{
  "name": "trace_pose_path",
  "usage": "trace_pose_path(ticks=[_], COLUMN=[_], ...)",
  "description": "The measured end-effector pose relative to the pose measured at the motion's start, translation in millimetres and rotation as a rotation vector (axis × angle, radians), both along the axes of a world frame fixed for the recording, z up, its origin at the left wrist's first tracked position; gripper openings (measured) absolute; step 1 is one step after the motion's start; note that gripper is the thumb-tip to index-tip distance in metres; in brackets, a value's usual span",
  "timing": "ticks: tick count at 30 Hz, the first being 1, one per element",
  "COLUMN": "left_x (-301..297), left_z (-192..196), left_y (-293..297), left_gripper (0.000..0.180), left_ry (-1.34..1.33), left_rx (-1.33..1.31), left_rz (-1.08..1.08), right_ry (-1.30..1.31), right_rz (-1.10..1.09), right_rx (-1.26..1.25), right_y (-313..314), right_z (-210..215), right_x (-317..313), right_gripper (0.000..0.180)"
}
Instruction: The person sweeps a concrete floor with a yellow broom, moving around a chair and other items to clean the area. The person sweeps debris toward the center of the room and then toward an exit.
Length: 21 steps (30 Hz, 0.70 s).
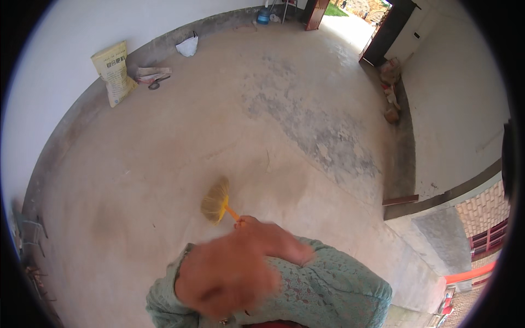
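A broom [216,201] with a tan bristle head and a yellow-orange handle is tilted down toward the concrete floor. My right hand [252,227] is closed round the handle, just above the bristle head. Close to the camera, my left hand [229,268] is a large motion-smeared shape. Its fingers do not read clearly, and whether it grips the handle's upper part cannot be seen. Both arms wear pale green lace-patterned sleeves. The handle beyond my right hand is hidden behind the hands.
A yellow sack [114,74] leans against the left wall, beside scissors [159,83] and a flat piece [153,72]. A white bag [187,46] and a blue water jug [263,16] stand farther along. Dark doors flank a bright doorway. Bags [390,71] line the right wall, near a wooden strip [401,200].
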<state>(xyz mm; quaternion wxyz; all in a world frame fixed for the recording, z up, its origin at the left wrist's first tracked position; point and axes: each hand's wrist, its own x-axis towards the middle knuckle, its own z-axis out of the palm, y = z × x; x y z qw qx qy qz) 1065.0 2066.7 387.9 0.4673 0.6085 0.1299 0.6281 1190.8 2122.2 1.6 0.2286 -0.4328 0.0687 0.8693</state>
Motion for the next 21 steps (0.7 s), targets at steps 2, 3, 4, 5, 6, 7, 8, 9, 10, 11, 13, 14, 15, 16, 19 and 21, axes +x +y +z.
trace_pose_path(ticks=[2,3,4,5,6,7,8,9,10,11,13,14,15,16,19,21], left_x=[-2.9,-5.4,-15.0,-26.3,-37.2,-45.3,-47.0,-42.2,-45.1,-47.7,-53.3,-55.3,-58.2,-64.5,-82.3,-98.9], left_z=[-34.0,-72.3,-119.4,-166.5,-207.1,-239.1,-260.1,-266.8,-270.5,-273.4,-278.8,-283.5,-299.6,-302.9,-311.3,-314.6], left_y=[13.9,25.4,35.3,37.3,32.5,27.9,22.9,18.1,11.4,6.8,-2.0,-6.0,-9.6,-13.2,-26.7,-46.2], left_gripper=[0.015,0.018,0.021,0.022,0.024,0.026,0.029,0.030,0.031,0.033,0.033,0.034,0.032,0.030,0.023,0.018], left_ry=[0.222,0.371,0.522,0.673,0.826,0.795,0.751,0.764,0.773,0.780,0.690,0.645,0.619,0.527,0.286,0.192], left_rx=[-0.339,-0.399,-0.461,-0.465,-0.468,-0.707,-0.941,-1.039,-1.151,-1.262,-1.308,-1.327,-1.346,-1.448,-1.682,-1.755], left_rz=[0.104,0.169,0.263,0.342,0.421,0.277,0.102,0.038,0.008,-0.024,-0.066,-0.092,-0.140,-0.138,-0.117,-0.084], right_ry=[-0.093,0.020,-0.014,-0.047,-0.078,-0.014,0.088,0.182,0.297,0.276,0.163,0.177,0.178,0.187,0.178,0.016], right_rz=[0.130,-0.063,-0.025,0.018,0.060,0.097,0.119,0.132,0.174,0.294,0.552,0.609,0.654,0.710,0.692,0.735], right_rx=[0.267,0.150,0.115,0.079,0.045,0.128,0.290,0.448,0.603,0.506,0.923,0.868,0.812,0.759,0.232,0.214], right_y=[-6.1,-6.1,-3.8,-0.6,0.3,-0.9,-9.2,-20.7,-24.5,-27.4,-33.8,-33.5,-33.2,-32.0,-28.5,-25.7], right_z=[21.9,8.1,4.0,0.3,-4.5,-23.6,-50.6,-79.9,-76.2,-71.9,-38.0,-36.7,-34.8,-30.6,-8.1,10.1], right_x=[5.0,7.7,-2.6,-16.9,-30.9,-38.5,-39.3,-36.1,-42.3,-41.9,-40.9,-43.2,-40.6,-42.3,-49.1,-52.2], right_gripper=[0.013,0.018,0.018,0.019,0.019,0.021,0.022,0.024,0.025,0.031,0.035,0.038,0.040,0.043,0.047,0.037])
